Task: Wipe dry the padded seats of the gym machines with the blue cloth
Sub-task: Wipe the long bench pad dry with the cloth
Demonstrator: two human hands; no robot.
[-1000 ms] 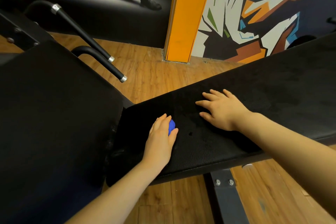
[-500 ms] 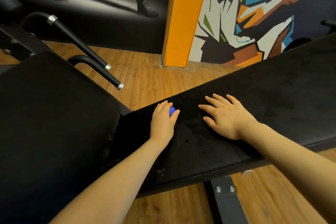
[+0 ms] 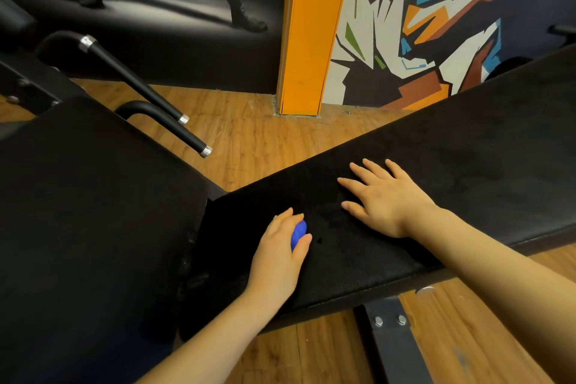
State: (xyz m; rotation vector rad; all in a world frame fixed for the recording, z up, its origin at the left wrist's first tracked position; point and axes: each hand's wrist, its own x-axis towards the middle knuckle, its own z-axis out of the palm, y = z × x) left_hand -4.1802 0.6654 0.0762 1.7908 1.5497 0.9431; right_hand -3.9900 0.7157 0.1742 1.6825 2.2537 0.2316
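Observation:
A long black padded bench seat (image 3: 452, 159) runs from the centre to the upper right. My left hand (image 3: 280, 256) lies on its near left end and grips the blue cloth (image 3: 298, 232), of which only a small bunched part shows between thumb and fingers. My right hand (image 3: 383, 196) rests flat on the seat to the right of it, fingers spread and straight. A second black pad (image 3: 93, 212) fills the left side, touching the bench's left end.
Two black handle bars with chrome tips (image 3: 187, 134) stick out behind the left pad. A grey steel bench leg (image 3: 392, 340) stands on the wooden floor (image 3: 258, 134). An orange pillar (image 3: 311, 31) and a painted wall are behind.
My left hand slid with the cloth away to the far edge of the seat, then back toward me. My right hand stayed flat on the pad.

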